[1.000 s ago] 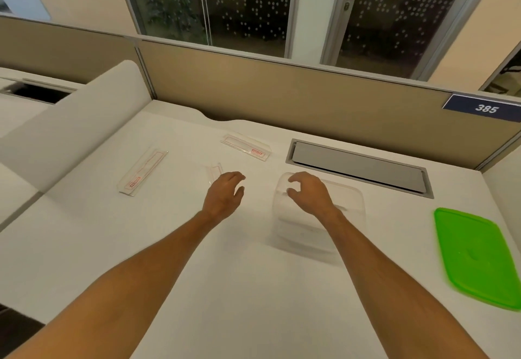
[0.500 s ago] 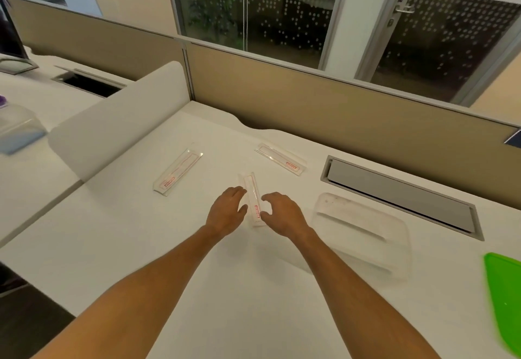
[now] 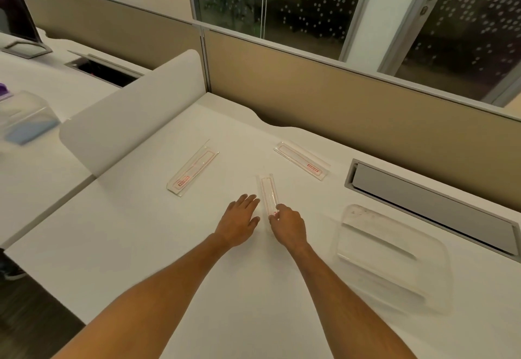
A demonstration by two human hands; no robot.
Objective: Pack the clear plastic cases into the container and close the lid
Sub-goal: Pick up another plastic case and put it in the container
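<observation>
Two more cases (image 3: 192, 170) (image 3: 302, 160) lie beyond the hands, container (image 3: 392, 257) rightward.

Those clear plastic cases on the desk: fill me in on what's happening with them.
A person is packing them into the clear container, which sits open at the right. None looks packed yet. The right hand pinches the near end of the middle case; the left hand rests open beside it. The left case and the far case lie untouched on the desk.

Glossy clear plastic cases (image 3: 269, 194) and container (image 3: 392, 257) on a smooth matt white desk (image 3: 135, 234)
</observation>
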